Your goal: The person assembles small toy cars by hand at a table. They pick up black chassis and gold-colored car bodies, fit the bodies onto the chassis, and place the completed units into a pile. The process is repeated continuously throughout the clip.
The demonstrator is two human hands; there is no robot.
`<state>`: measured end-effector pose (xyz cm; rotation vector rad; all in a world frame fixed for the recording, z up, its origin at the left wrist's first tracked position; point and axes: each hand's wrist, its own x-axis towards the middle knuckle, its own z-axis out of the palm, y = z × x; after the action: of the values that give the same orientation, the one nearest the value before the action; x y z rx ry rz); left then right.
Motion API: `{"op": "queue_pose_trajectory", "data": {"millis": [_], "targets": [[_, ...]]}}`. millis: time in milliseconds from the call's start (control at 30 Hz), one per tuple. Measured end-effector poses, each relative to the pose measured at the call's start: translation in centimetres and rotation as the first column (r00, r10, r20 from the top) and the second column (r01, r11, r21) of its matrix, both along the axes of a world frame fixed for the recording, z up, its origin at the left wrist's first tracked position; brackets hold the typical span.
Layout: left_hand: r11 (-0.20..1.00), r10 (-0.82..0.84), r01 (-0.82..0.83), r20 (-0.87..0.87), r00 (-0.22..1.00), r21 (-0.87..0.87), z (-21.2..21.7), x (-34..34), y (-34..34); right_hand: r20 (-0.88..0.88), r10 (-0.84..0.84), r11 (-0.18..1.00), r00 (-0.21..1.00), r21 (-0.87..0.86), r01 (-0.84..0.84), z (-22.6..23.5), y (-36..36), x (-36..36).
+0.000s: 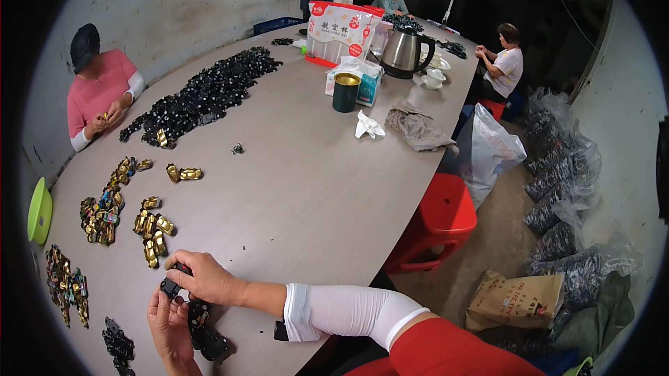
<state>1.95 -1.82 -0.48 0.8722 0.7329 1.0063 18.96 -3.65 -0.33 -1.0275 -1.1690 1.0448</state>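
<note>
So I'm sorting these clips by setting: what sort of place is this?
Likely a small hand-assembly workshop: a long table heaped with black parts, gold parts, and bulging sacks along the wall.

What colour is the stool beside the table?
The stool is red, seen best in the head view.

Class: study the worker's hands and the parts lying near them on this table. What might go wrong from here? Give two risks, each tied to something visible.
1. Both hands, the left hand and right hand, pinch a small black part above the table; it might slip and fall among the others.
2. More black parts lie close to the table's near edge by the forearm; a sleeve sweep may knock them off.
3. The gold parts sit just beyond the right hand and may get scattered.
</note>
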Motion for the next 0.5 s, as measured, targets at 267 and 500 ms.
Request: {"op": "queue_pose_trajectory", "data": {"millis": [267, 500], "targets": [[0.994, 0.092, -0.088, -0.071, 0.993, 0.067, 0.0, -0.4, -0.2, 0.225, -0.269, 0.891, 0.936, 0.427, 0.153, 0.6, -0.2, -1.6], [0.998, 0.048, -0.048, 0.001, 0.999, -0.030, 1.0, 0.9, -0.5, 0.181, -0.194, 0.980, 0.964, 0.079, 0.183, 0.1, 0.0, -0.1]]}}
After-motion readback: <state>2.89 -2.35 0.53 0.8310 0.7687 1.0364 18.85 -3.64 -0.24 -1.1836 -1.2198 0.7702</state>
